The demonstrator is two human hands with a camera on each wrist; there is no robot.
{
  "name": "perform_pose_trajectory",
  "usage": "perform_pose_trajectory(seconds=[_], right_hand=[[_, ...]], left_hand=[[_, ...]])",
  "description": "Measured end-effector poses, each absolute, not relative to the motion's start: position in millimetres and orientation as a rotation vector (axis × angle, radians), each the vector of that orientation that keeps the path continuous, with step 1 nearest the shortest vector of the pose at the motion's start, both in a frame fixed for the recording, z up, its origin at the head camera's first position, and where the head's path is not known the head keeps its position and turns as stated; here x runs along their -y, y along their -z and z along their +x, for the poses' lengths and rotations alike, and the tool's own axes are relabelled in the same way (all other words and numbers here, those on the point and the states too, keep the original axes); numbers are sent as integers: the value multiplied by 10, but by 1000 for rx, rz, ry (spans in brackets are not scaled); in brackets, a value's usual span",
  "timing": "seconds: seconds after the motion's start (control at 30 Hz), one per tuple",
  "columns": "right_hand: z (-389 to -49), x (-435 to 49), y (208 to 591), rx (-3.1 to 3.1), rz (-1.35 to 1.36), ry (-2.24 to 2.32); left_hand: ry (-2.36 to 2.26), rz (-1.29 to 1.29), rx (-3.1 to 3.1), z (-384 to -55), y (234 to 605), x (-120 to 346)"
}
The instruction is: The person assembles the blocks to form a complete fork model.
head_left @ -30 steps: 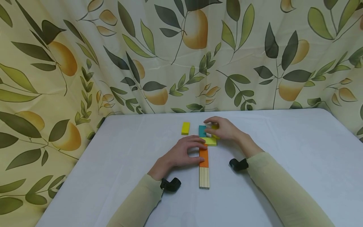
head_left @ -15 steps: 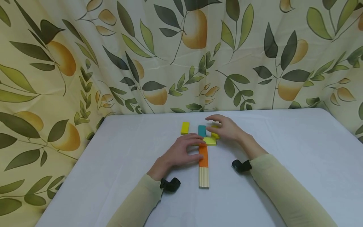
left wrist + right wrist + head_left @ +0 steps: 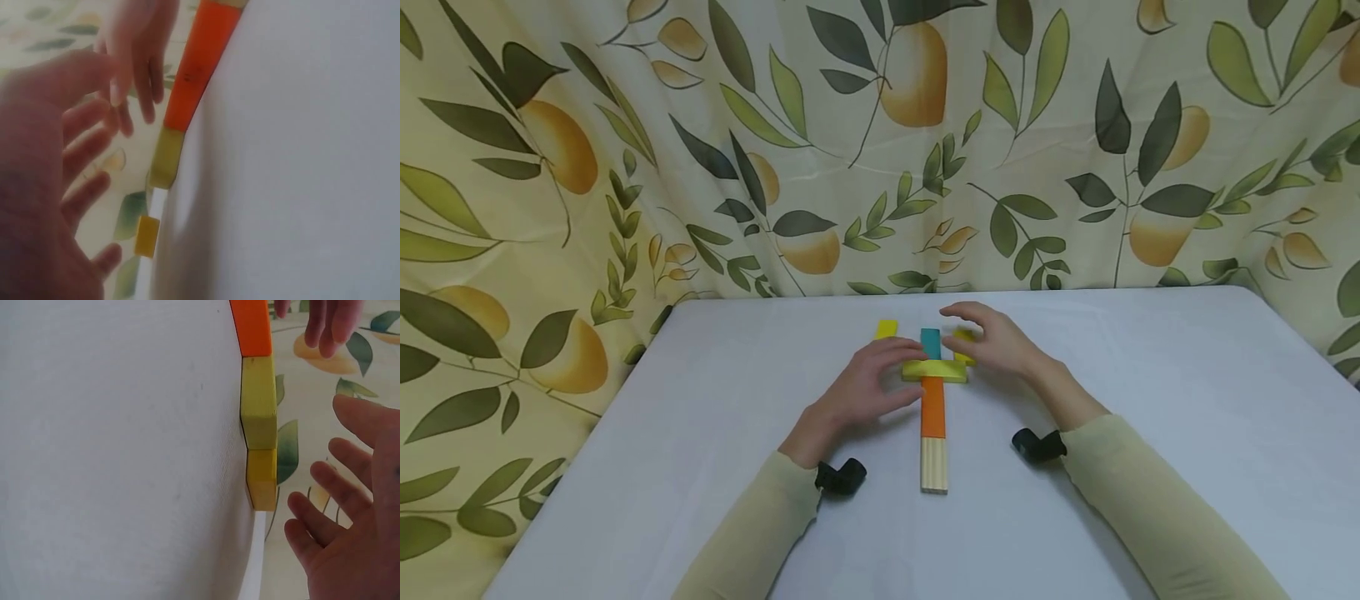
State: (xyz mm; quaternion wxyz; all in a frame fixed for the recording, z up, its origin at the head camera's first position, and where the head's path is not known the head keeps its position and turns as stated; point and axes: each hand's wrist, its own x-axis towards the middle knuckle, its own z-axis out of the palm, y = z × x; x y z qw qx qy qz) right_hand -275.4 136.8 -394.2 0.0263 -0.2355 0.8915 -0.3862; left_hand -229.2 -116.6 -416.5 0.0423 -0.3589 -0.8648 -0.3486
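Note:
In the head view, wooden blocks lie in a cross-like layout. An orange block (image 3: 933, 408) meets a pale striped block (image 3: 934, 467) in front and a crosswise lime block (image 3: 934, 371) behind; a teal block (image 3: 930, 342) continues the line. My left hand (image 3: 867, 383) hovers left of the orange block, fingers spread and holding nothing. Over the right yellow block (image 3: 964, 343), partly hiding it, is my right hand (image 3: 1000, 340), fingers loosely extended. The right wrist view shows that yellow block (image 3: 262, 475) apart from the hand (image 3: 350, 519).
Another yellow block (image 3: 886, 328) lies at the back left, partly behind my left hand. White cloth covers the table (image 3: 1075, 508). A fruit-and-leaf patterned curtain (image 3: 880, 208) hangs along the back and left. Each wrist carries a small black camera (image 3: 842, 477).
My left hand has drawn back left, away from the lime and orange blocks, uncovering the lime one's left end. My right hand stays nearly in place. The camera view has shifted slightly.

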Motion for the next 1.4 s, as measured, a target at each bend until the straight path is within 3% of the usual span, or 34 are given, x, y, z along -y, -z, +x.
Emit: perform_pose_trajectory(seconds=[1.4], right_hand=[[-2372, -1264, 3979, -2845, -771, 976]], left_hand=[[1124, -786, 2733, -2524, 4154, 1360]])
